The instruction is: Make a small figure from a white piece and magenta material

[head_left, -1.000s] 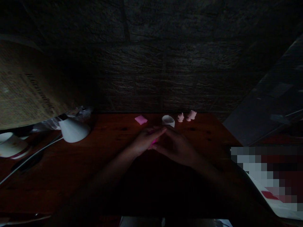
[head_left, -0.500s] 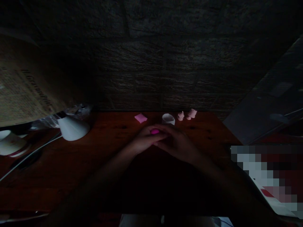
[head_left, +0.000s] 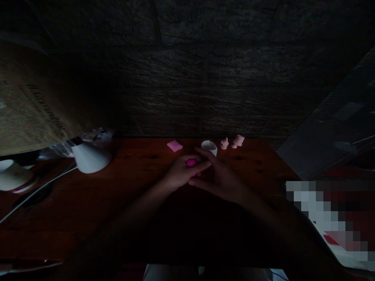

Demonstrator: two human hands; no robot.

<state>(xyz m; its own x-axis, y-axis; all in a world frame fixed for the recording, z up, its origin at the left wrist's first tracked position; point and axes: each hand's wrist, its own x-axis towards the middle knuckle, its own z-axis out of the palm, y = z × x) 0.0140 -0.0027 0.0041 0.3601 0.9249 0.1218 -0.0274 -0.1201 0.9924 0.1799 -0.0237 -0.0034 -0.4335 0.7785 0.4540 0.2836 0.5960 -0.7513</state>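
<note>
Magenta lump (head_left: 191, 162), nearside of the white cup (head_left: 213, 148), is clasped by the left hand (head_left: 180, 172); right hand (head_left: 221, 177) alongside, thumb and fingers apart; shaping seems the step, next calling for even pressure.

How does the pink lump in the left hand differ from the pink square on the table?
The lump is deeper magenta; the square is paler. The lump's visible part looks rounded; the square looks flattish, with four corners. The lump sits partly hidden in the left hand; the square lies uncovered on the table. Both are pinkish.
</note>
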